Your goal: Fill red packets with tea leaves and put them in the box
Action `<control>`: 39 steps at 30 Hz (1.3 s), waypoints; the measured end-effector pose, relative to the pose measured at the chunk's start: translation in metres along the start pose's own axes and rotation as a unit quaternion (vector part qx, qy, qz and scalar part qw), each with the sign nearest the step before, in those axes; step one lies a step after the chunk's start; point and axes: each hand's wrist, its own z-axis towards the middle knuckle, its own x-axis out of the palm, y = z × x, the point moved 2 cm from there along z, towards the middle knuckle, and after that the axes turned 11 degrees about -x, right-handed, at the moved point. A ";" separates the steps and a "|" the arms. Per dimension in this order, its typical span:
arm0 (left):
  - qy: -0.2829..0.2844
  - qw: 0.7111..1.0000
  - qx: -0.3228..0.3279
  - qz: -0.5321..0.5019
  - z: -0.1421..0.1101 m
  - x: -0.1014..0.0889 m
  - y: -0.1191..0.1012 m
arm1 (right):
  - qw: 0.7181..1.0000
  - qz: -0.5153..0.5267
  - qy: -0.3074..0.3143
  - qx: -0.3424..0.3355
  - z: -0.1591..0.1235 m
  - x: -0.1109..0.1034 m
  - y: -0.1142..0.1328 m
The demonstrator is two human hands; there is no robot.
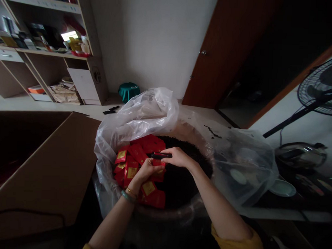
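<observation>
A large clear plastic bag (144, 113) lines a round container holding dark loose material (180, 179) and several small red packets (137, 152) with gold labels. My left hand (146, 171) is closed around one red packet (157, 163) above the pile. My right hand (177, 157) pinches a small dark scoop-like tool (161, 155) at the packet's top. A green bracelet (128, 196) and a thin gold one sit on my left wrist.
An open cardboard box (44, 171) stands at the left. Shelves (43, 51) with clutter fill the back left. A brown door (225, 50) is behind, with a fan (322, 86) and a kettle (301, 154) on the right. A green stool (128, 91) is by the wall.
</observation>
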 end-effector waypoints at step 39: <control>-0.131 0.985 0.109 0.029 0.008 -0.011 -0.001 | 0.989 0.028 -0.122 0.076 -0.004 0.004 -0.055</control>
